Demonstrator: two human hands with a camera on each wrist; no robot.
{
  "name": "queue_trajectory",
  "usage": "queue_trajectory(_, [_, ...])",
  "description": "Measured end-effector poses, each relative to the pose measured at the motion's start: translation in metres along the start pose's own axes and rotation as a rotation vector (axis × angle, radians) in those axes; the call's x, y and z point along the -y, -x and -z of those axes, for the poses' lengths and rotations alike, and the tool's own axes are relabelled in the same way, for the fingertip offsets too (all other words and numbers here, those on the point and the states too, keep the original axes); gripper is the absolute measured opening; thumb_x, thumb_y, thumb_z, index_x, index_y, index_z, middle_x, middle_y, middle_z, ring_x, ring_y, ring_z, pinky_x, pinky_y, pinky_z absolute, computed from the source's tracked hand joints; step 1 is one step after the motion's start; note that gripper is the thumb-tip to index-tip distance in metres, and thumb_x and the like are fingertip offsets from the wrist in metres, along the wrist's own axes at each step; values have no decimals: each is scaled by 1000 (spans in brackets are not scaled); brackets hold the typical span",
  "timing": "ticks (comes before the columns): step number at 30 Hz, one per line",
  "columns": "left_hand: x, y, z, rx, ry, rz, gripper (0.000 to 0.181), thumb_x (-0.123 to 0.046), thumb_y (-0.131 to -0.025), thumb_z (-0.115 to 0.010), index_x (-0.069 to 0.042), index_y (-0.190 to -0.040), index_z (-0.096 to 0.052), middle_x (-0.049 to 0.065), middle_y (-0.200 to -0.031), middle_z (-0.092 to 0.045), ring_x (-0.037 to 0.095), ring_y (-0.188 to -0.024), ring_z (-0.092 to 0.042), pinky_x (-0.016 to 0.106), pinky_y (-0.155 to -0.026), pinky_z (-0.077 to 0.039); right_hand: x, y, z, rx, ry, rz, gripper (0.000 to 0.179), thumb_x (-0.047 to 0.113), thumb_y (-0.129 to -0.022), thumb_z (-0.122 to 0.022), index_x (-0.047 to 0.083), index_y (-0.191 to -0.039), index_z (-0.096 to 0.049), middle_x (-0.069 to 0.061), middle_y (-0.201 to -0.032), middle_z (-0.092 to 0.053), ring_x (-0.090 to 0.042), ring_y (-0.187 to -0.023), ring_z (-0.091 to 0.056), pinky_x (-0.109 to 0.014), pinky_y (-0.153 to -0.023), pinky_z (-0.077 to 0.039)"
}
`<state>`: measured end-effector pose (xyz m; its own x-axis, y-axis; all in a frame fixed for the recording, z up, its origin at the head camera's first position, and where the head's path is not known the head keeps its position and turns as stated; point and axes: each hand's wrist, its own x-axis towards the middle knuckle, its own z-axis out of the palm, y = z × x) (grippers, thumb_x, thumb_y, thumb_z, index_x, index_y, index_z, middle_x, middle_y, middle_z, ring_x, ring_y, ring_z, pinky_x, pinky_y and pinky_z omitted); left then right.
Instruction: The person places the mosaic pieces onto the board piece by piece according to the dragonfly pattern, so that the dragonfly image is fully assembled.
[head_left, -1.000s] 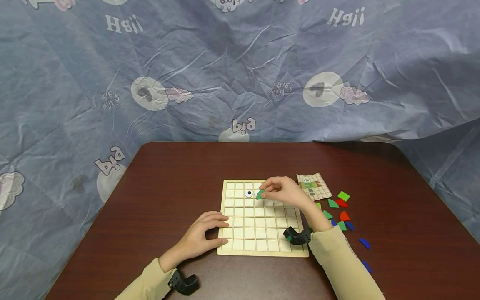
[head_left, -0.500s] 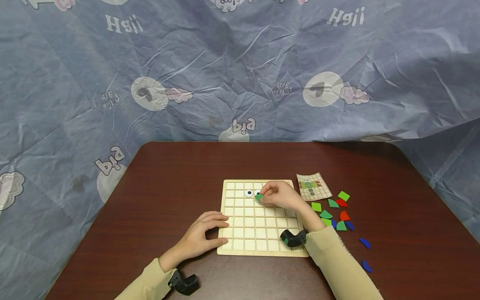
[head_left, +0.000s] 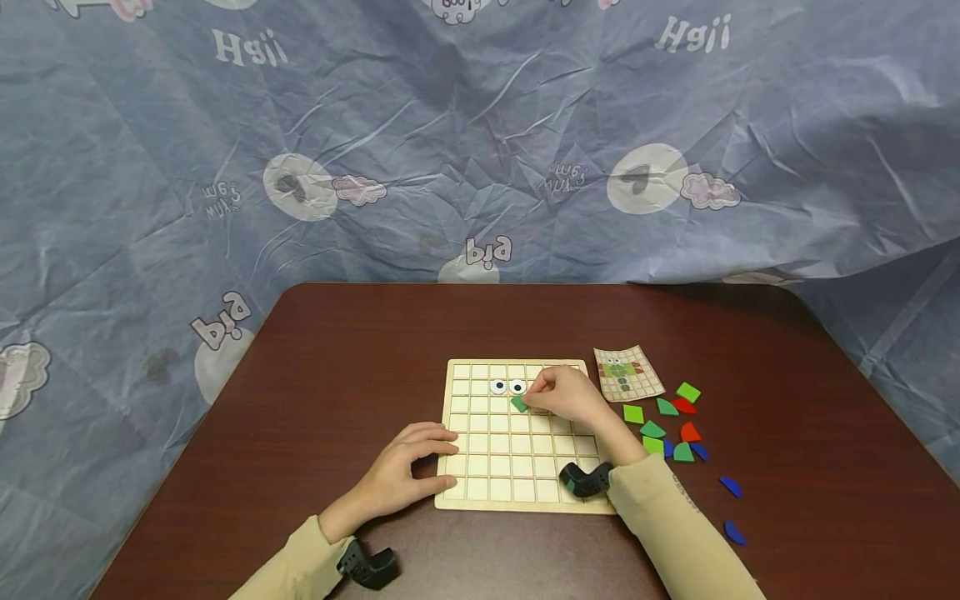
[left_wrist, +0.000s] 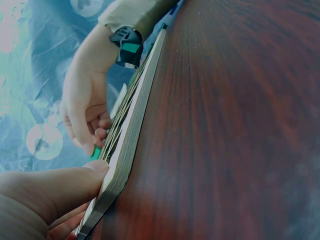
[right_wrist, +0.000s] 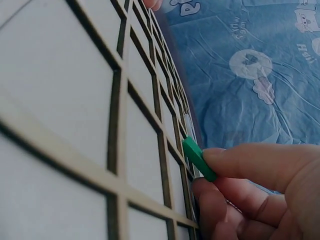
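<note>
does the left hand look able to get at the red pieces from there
Probably not easily: the left hand rests on the left edge of the board, the red pieces lie past its right edge, and the right forearm stretches across between them.

The person wears a cream left sleeve point(head_left: 296, 567), lower left of the head view, and a matching right sleeve point(head_left: 686, 533), lower right. The left wrist device point(head_left: 367, 568) is curved black; the right wrist device point(head_left: 585, 481), also black, bears a green patch point(left_wrist: 131, 48).
</note>
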<state>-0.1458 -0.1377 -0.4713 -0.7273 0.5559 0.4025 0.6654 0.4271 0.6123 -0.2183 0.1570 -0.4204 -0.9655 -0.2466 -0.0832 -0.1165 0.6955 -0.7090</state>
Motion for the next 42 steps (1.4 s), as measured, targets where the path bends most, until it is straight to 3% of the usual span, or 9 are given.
queue_trajectory(9, [1,0,0,-6,-4,-3,35,-28,-79,-77,-13,-109,-68,-3,-122,-59,21,-122,-45,39,-100,-38,-4,-2,-3,5,40,7,12,28,-82,-72,17,-79,-71,5,-77,-63,-14,-67,-53,-30,-60,-43])
queue_trajectory(26, [1,0,0,-1,4,5,35,-27,-79,-77,-13,-110,-68,-2,-122,-59,21,-122,-45,39,-100,-38,-5,0,2,93,-70,58,15,21,-82,-73,12,-95,-74,3,-87,-68,-13,-80,-61,-34,-72,-50])
queue_trajectory(36, [0,-1,0,-1,-10,5,35,-27,-78,-77,-13,-109,-69,-3,-122,-60,20,-122,-45,38,-101,-37,-12,15,38,141,-162,175,29,15,-84,-71,-2,-106,-66,-4,-86,-64,-20,-75,-61,-33,-65,-50])
queue_trajectory(42, [-1,-1,1,-2,-7,1,35,-26,-78,-77,-12,-109,-69,-2,-121,-60,21,-121,-46,39,-101,-37,-28,30,60,126,-108,176,29,17,-85,-70,-1,-107,-65,-4,-89,-64,-20,-79,-61,-30,-67,-51])
